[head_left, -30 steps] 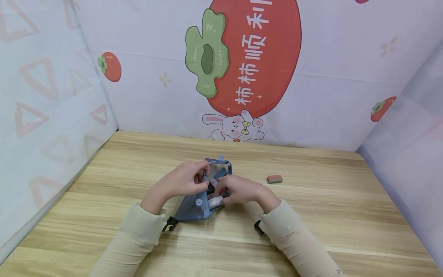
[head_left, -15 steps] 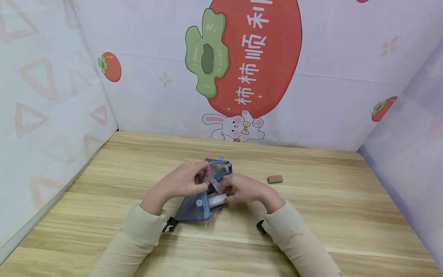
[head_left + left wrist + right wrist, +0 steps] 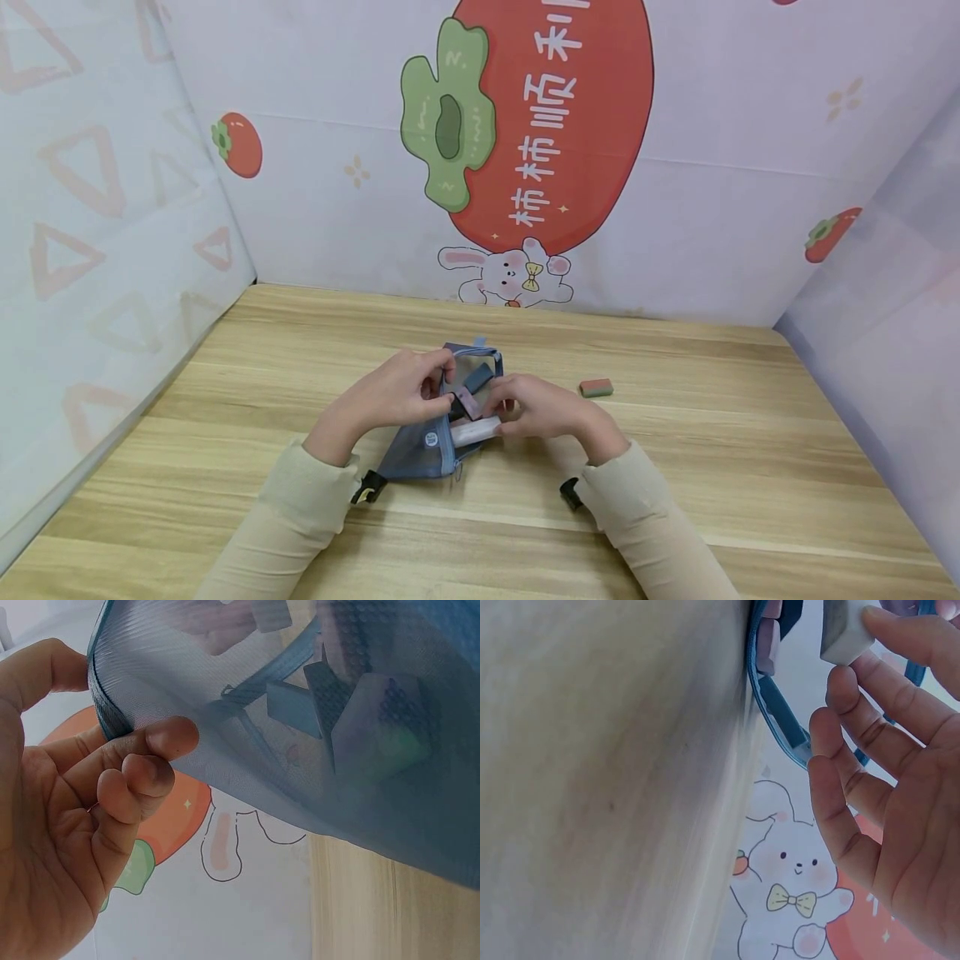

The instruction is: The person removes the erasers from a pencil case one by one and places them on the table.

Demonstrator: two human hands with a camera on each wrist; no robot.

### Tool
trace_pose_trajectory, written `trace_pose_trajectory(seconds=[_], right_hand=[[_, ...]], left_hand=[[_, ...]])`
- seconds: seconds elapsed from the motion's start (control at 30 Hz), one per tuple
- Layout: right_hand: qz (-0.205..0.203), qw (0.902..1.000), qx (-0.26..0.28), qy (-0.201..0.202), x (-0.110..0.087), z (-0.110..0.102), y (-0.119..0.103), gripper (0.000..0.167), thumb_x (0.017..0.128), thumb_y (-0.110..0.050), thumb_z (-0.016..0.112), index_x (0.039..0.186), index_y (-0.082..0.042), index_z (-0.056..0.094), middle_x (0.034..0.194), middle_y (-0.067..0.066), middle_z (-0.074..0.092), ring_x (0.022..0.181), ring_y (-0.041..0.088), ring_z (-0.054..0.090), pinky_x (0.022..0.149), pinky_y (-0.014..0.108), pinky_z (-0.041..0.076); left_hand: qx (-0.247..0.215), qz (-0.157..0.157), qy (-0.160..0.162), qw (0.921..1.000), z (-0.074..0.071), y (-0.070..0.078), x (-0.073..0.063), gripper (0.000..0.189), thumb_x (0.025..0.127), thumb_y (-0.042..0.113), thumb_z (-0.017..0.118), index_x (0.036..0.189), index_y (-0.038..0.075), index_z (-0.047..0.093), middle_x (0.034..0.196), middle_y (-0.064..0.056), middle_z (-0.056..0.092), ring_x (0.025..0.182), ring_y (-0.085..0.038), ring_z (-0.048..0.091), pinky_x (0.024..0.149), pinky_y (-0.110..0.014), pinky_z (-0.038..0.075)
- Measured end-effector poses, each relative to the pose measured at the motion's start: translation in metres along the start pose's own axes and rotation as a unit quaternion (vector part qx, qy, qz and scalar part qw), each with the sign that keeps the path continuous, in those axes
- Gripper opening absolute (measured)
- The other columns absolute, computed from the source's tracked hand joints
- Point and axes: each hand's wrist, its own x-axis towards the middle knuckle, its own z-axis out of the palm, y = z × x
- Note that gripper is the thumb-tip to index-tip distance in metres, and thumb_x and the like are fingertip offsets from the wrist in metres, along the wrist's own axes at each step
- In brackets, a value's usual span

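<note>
1. Shifted rightward since the earlier head frames: the right hand and the white block, more of which now shows at the mouth of the blue mesh pouch.
2. Right hand: thumb and index finger pinch the white block, as the right wrist view shows; the other three fingers are bent, their tips free of it.
3. Left hand: fingers and thumb pinch the pouch's rim on its left side; the mouth gapes toward the right hand.
4. Pouch contents: a dark blue block and a purple block lie inside, near the opening.
5. Surroundings: a red-and-green block rests on the wooden table, apart from the pouch, beyond the right hand.
</note>
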Motion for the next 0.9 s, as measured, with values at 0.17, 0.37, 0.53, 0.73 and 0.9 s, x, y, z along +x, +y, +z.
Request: trace_pose_trajectory(seconds=[0.17, 0.37, 0.53, 0.73, 0.9], right_hand=[[0.003, 1.0000, 0.003, 0.009, -0.004, -0.001, 0.001, 0.018, 0.085, -0.008, 0.070, 0.102, -0.011, 0.073, 0.099, -0.001, 0.062, 0.089, 0.018, 0.055, 0.078, 0.029, 0.049], [0.009, 0.9998, 0.001, 0.016, -0.008, -0.002, 0.000, 0.016, 0.086, -0.008, 0.070, 0.101, -0.012, 0.072, 0.102, 0.000, 0.063, 0.090, 0.014, 0.054, 0.079, 0.027, 0.048], [0.008, 0.9996, 0.009, 0.026, -0.013, -0.004, 0.001, 0.015, 0.086, -0.006, 0.069, 0.099, -0.012, 0.071, 0.103, 0.000, 0.062, 0.091, 0.018, 0.055, 0.078, 0.029, 0.049], [0.006, 0.9993, 0.000, 0.038, -0.018, -0.009, 0.004, 0.013, 0.086, -0.007, 0.069, 0.098, -0.012, 0.072, 0.095, 0.000, 0.061, 0.089, 0.019, 0.055, 0.075, 0.028, 0.048], [0.012, 0.9991, 0.002, 0.041, -0.021, -0.014, 0.006, 0.015, 0.086, -0.006, 0.068, 0.099, -0.012, 0.073, 0.095, -0.001, 0.061, 0.090, 0.021, 0.055, 0.077, 0.033, 0.049]], left_hand=[[0.001, -0.001, 0.001, 1.0000, 0.000, 0.000, 0.000, 0.017, 0.082, 0.017, 0.063, 0.096, 0.011, 0.058, 0.062, 0.009, 0.052, 0.057, -0.003, 0.048, 0.057, -0.021, 0.044], [0.002, -0.001, 0.000, 1.0000, 0.000, 0.000, 0.000, 0.015, 0.082, 0.018, 0.064, 0.095, 0.012, 0.058, 0.063, 0.009, 0.053, 0.057, -0.003, 0.049, 0.057, -0.021, 0.044], [0.004, -0.004, -0.001, 1.0000, 0.000, 0.000, 0.000, 0.015, 0.082, 0.017, 0.063, 0.095, 0.012, 0.058, 0.063, 0.009, 0.052, 0.057, -0.004, 0.048, 0.057, -0.021, 0.044], [0.004, -0.007, -0.001, 1.0000, 0.001, 0.001, 0.000, 0.016, 0.082, 0.017, 0.064, 0.095, 0.012, 0.057, 0.063, 0.009, 0.052, 0.057, -0.004, 0.048, 0.057, -0.021, 0.043], [0.003, -0.004, 0.000, 1.0000, 0.001, 0.000, 0.000, 0.016, 0.082, 0.018, 0.064, 0.096, 0.012, 0.058, 0.064, 0.009, 0.052, 0.058, -0.004, 0.049, 0.057, -0.021, 0.044]])
